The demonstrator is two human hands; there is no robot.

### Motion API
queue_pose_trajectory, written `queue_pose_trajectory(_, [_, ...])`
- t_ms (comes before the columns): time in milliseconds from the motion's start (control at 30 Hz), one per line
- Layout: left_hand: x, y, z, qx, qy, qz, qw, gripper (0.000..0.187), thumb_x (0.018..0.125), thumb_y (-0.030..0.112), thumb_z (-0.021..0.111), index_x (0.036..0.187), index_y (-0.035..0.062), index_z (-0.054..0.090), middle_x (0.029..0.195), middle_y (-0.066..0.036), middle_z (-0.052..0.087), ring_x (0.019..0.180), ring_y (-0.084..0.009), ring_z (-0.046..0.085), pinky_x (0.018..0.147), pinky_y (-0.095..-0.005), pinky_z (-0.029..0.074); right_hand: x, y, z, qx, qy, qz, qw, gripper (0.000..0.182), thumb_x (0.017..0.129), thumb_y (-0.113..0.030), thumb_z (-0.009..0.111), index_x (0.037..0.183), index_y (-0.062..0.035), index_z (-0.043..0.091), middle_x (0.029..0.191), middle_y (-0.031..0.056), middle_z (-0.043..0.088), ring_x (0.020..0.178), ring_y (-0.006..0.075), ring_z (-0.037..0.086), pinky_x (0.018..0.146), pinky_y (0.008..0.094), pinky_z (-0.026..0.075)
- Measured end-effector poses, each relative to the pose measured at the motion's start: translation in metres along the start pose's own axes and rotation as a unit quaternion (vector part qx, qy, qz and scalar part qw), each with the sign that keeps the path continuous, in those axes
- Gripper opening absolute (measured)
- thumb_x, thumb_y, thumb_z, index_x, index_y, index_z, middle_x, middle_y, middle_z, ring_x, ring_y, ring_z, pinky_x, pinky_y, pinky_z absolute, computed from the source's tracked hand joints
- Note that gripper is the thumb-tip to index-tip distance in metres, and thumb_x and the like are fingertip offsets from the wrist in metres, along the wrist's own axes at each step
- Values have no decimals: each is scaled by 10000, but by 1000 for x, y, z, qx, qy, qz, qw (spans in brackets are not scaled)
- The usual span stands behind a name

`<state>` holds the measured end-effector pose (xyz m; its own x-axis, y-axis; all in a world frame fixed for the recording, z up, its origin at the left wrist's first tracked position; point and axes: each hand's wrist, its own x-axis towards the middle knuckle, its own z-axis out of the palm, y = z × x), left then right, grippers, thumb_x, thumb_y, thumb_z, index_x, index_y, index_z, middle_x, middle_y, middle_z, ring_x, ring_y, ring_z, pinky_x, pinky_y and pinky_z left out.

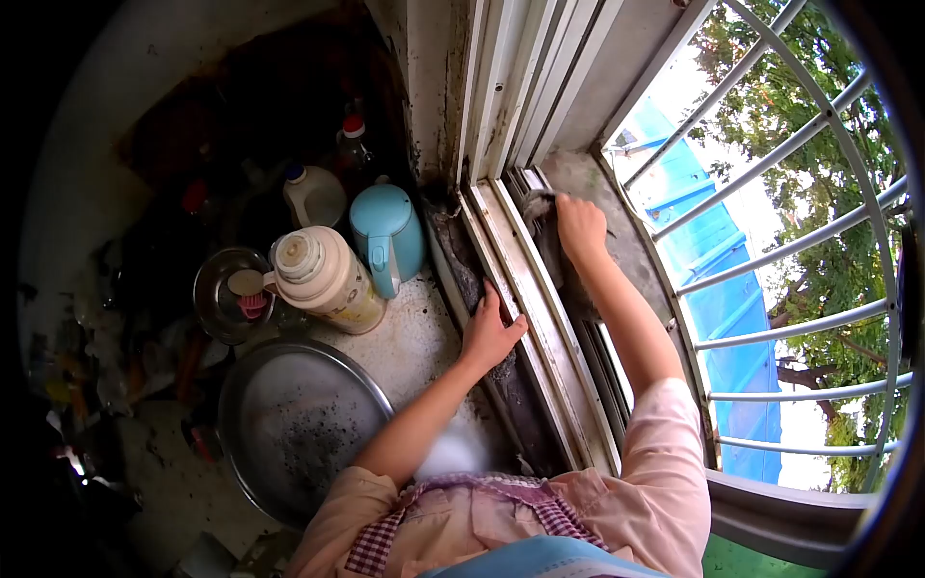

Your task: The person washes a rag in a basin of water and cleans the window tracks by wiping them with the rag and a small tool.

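Note:
My right hand [581, 227] is closed on a grey, dark cloth [541, 207] at the outer window track, near the upper end of the sill. My left hand [492, 332] rests on the inner edge of the white window frame [525, 289], its fingers apart and nothing in it. Dark grime marks the ledge [458, 260] beside that hand. Below and left of it lies a large round metal basin [303, 414] with dark specks in its cloudy contents.
A blue kettle [390, 231], a cream thermos [323, 275], a white jug [314, 196] and a metal bowl [218, 303] with a pink-bristled brush [251, 303] stand left of the window. White curved bars [800, 328] lie outside.

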<state>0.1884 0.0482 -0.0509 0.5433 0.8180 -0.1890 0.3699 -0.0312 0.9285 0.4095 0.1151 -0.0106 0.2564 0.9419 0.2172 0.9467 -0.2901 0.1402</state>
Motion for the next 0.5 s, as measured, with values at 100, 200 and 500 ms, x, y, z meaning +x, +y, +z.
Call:
queue_pose_trajectory(100, [1, -3, 1, 3, 4, 9, 1000, 870, 776, 290, 628, 1364, -99, 119, 1289, -272, 398, 1181, -363, 422, 971, -350, 356, 38, -9, 18, 9, -1, 35, 999, 130, 830, -103, 434, 850, -64, 557, 782, 147, 643, 761, 308, 637, 617, 410, 499])
queue_pose_trajectory(200, [3, -10, 4, 36, 30, 27, 999, 879, 770, 320, 620, 1372, -80, 120, 1240, -252, 442, 1097, -351, 486, 902, -365, 412, 62, -21, 22, 39, -4, 88, 995, 152, 831, -109, 430, 862, -59, 569, 808, 166, 645, 774, 326, 636, 639, 429, 499])
queue_pose_trajectory(500, [-2, -8, 7, 21, 33, 20, 999, 866, 759, 281, 633, 1379, -57, 132, 1281, -260, 415, 1159, -353, 449, 951, -354, 374, 43, 4, 15, 109, -54, 45, 992, 203, 780, -101, 459, 908, -49, 606, 851, 200, 634, 823, 366, 612, 717, 453, 485])
